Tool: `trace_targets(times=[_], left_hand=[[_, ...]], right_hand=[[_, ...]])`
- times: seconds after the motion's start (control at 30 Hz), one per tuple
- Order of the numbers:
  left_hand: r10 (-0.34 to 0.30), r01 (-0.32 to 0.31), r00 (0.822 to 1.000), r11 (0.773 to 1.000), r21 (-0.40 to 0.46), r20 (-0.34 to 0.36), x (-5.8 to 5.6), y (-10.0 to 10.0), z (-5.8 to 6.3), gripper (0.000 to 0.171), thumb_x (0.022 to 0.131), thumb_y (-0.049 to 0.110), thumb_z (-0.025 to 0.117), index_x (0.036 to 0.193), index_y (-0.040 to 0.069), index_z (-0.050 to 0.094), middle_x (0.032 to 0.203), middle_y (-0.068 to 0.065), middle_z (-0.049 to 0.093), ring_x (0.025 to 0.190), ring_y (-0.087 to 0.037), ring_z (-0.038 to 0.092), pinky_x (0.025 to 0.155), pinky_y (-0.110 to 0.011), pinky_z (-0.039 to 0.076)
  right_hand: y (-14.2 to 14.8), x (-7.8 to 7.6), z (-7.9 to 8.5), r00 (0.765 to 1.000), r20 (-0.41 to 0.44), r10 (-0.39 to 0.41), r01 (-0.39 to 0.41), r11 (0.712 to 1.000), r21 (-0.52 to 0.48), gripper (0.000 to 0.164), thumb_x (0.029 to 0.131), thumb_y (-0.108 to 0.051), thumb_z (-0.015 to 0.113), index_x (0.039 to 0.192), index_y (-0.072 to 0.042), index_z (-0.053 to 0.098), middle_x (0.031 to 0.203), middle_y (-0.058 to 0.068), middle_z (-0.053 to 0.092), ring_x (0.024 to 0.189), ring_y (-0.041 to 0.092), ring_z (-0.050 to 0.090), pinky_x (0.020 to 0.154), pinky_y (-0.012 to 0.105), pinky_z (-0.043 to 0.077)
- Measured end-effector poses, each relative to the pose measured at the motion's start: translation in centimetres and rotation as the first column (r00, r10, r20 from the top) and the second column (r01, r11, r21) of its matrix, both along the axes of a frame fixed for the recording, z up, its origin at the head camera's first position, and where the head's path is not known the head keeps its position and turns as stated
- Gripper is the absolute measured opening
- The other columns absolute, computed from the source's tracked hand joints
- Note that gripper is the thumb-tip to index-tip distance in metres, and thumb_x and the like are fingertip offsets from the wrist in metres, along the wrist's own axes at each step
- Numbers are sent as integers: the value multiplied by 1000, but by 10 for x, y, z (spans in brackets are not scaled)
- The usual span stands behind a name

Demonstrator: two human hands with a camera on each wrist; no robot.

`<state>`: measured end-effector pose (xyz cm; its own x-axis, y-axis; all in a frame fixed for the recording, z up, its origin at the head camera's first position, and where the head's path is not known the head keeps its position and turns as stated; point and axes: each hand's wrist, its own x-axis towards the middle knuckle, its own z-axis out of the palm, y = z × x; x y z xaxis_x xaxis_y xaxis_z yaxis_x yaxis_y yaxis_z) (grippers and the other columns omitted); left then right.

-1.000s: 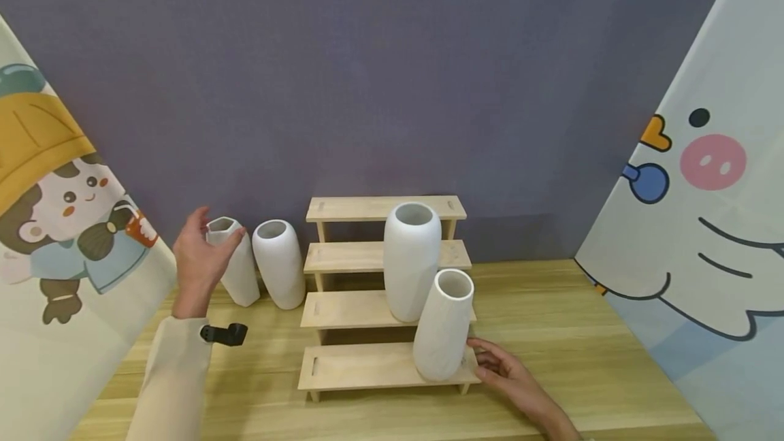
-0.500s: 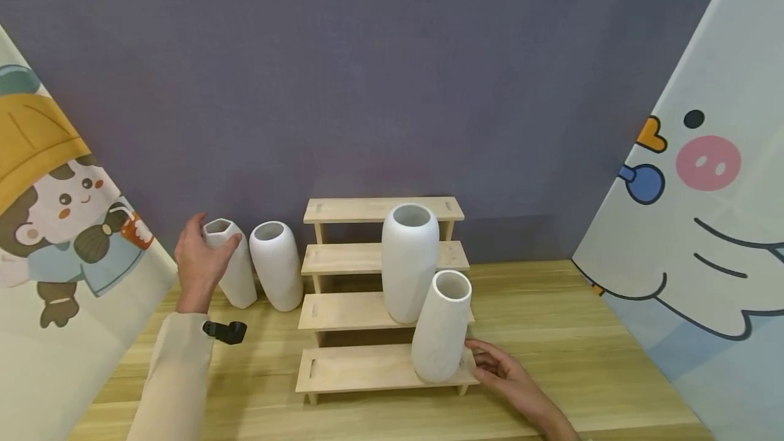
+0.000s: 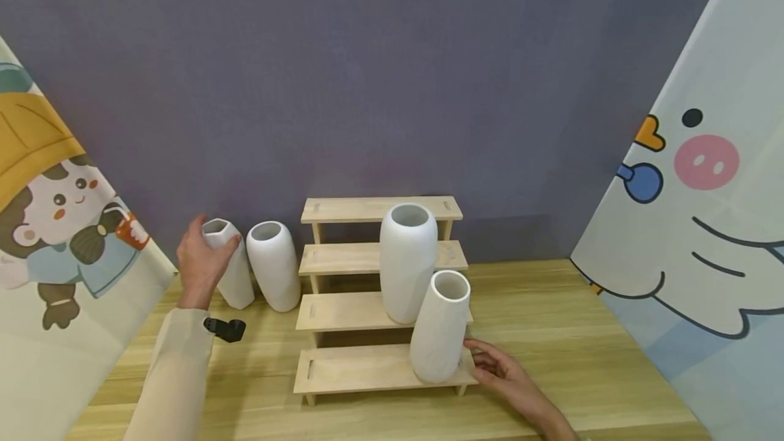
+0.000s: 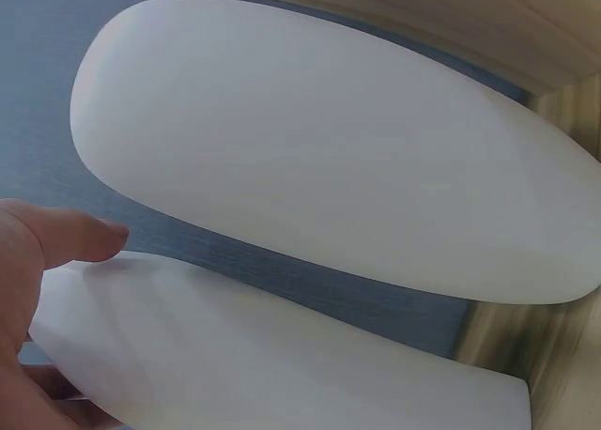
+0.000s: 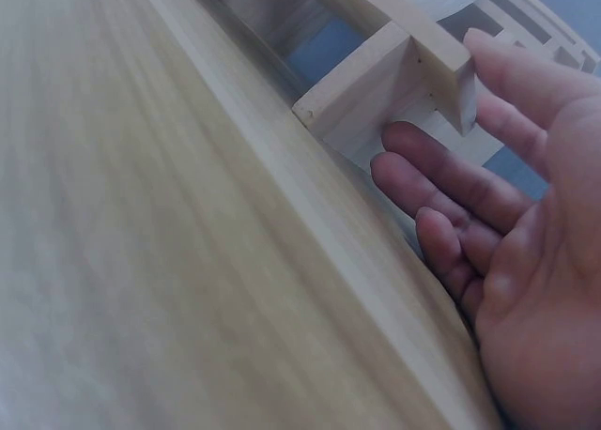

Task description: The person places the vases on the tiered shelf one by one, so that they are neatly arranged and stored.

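Observation:
My left hand (image 3: 203, 258) grips the upper part of a white faceted vase (image 3: 236, 279) with an angular mouth, standing at the far left. In the left wrist view the thumb (image 4: 89, 238) lies on one side of this vase, with fingers partly hidden at its other side. Close to its right stands a smooth white rounded vase (image 3: 275, 267). My right hand (image 3: 510, 385) is at the right end of the lowest step of a wooden tiered stand (image 3: 349, 367). In the right wrist view its fingers (image 5: 460, 181) are loosely bent beside the step's end and leg.
On the stand's lowest step, at the right, is a tapered white vase (image 3: 439, 332). A larger white vase (image 3: 408, 267) stands one step up, behind it. The wooden table (image 3: 551, 312) ends at a grey back panel (image 3: 392, 87), with printed cartoon panels on both sides.
My left hand has come down slightly and closed around the top of the faceted vase. The right hand keeps its place beside the stand. The head view has shifted slightly.

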<state>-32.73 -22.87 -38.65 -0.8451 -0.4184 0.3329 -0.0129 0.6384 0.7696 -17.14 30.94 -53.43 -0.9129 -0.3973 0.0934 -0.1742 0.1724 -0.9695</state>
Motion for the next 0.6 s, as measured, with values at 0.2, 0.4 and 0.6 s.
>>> trace_targets(times=[0.2,0.4,0.6], left_hand=[[2,-2,1000,1000,5,7,-2,-1,-3,75,88,28,69,152,8,36,142,-33,50,129,-52,47,101,-64,42],[1,-1,1000,1000,11,11,-4,-3,-5,76,88,30,69,153,9,36,141,-34,50,129,-51,47,101,-63,42],[-3,3,1000,1000,24,-1,-5,-3,-10,77,87,30,70,153,10,35,138,-35,51,126,-52,48,98,-63,44]], right_hand=[[0,0,0,1000,9,6,-5,1000,-8,48,105,-8,47,149,6,35,126,-20,62,113,-1,61,93,21,52],[0,0,0,1000,5,4,-4,1000,-4,48,105,-9,47,150,5,36,127,-20,62,114,-1,60,92,21,52],[0,1,1,1000,-4,-9,9,1000,2,49,104,-9,49,149,6,36,125,-19,62,112,0,61,92,21,52]])
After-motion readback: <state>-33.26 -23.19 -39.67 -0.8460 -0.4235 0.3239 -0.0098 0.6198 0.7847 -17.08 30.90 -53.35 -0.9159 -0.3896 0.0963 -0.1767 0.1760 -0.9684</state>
